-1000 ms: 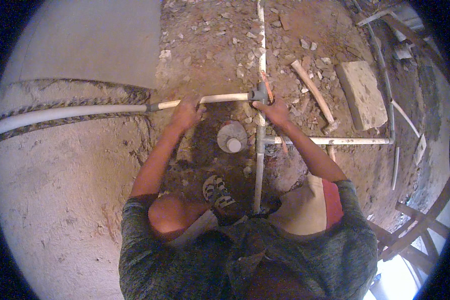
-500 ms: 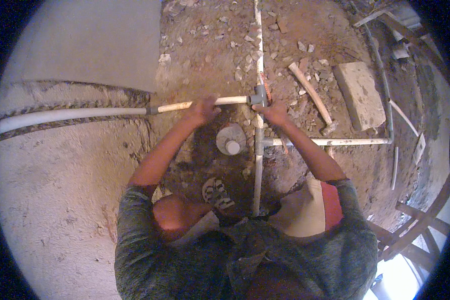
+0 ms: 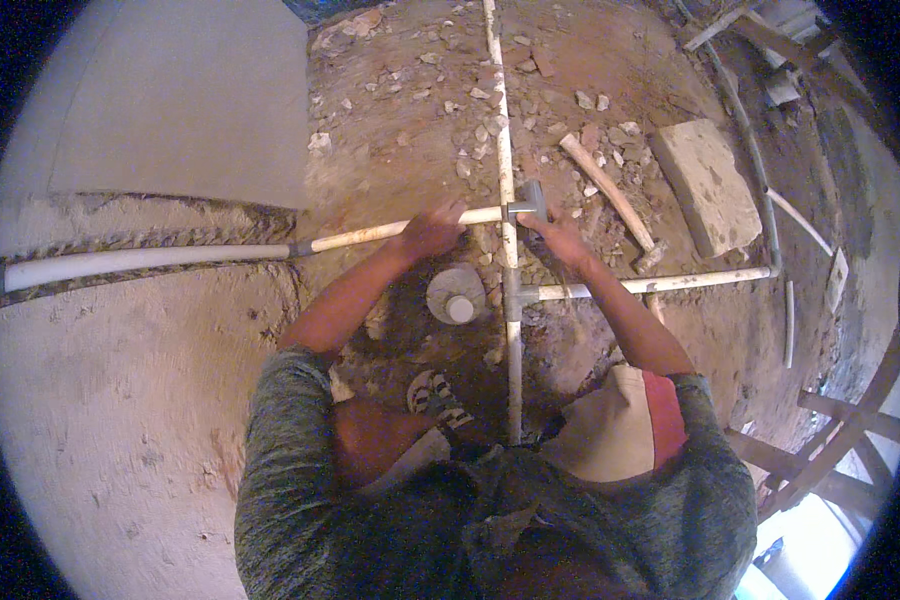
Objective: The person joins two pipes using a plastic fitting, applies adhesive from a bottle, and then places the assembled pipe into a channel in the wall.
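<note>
My left hand point(image 3: 433, 232) is wrapped round a cream pipe point(image 3: 355, 237) near its right end. That pipe runs from a grey coupling point(image 3: 299, 249) at the wall channel to a grey tee fitting point(image 3: 534, 197). My right hand point(image 3: 560, 237) grips the tee, its thumb and fingers against the fitting's lower side. Beneath the pipe end and tee passes a long cream pipe point(image 3: 503, 130) lying along the ground. I cannot tell how deep the held pipe sits in the tee. Below my left hand stands a round whitish container point(image 3: 457, 285) with a white cap point(image 3: 460, 310).
A wooden-handled hammer point(image 3: 615, 195) and a pale stone block point(image 3: 707, 188) lie to the right. A cream branch pipe point(image 3: 660, 283) crosses below them from another grey tee point(image 3: 513, 300). Rubble point(image 3: 480, 95) covers the far ground. A white pipe point(image 3: 150, 266) sits in the left wall channel.
The tee and the held pipe's end have shifted right across the long ground pipe. The tee appears tilted now. Both hands keep their grip, and the whole view has shifted slightly.
</note>
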Motion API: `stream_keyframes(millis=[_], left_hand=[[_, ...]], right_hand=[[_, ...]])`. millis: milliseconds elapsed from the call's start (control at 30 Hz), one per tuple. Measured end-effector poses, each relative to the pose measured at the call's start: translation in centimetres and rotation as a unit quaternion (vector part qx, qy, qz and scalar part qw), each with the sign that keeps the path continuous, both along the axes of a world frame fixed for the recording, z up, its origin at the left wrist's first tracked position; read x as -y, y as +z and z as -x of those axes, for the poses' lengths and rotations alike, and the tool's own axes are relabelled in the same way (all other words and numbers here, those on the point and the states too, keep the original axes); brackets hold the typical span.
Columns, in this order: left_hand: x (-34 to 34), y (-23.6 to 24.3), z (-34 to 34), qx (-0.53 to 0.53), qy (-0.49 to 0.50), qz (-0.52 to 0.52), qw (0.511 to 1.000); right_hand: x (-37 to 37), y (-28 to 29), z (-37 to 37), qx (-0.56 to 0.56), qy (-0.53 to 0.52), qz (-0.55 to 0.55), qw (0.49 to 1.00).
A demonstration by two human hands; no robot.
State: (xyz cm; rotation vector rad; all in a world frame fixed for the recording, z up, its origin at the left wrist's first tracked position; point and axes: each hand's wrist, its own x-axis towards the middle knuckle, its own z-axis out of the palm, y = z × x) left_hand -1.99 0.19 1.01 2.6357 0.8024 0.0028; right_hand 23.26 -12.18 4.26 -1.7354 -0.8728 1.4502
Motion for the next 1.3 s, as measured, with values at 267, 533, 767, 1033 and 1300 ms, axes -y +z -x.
stream_keyframes(millis=[267, 533, 767, 1033, 1300], left_hand=[[-2.0, -4.1, 3.0, 0.045, -0.029, -0.014, 0.998], [-1.4, -0.7, 0.6, -0.105, -0.039, 0.078, 0.991], [-0.6, 0.9, 1.5, -0.01, -0.046, 0.049, 0.998], [-1.0, 0.2, 1.8, 0.036, -0.019, 0.094, 0.995], [-0.9, 1.5, 1.0, 0.016, -0.022, 0.116, 0.993]], right_hand=[[-0.2, 1.5, 0.4, 0.036, 0.003, -0.044, 0.998], [0.0, -3.9, 0.4, 0.075, 0.002, -0.019, 0.997], [-0.3, -3.0, 1.5, 0.006, 0.003, -0.019, 1.0], [-0.5, -4.6, 1.1, 0.083, 0.027, -0.014, 0.996], [-0.7, -4.0, 0.3, 0.034, 0.067, -0.014, 0.997]])
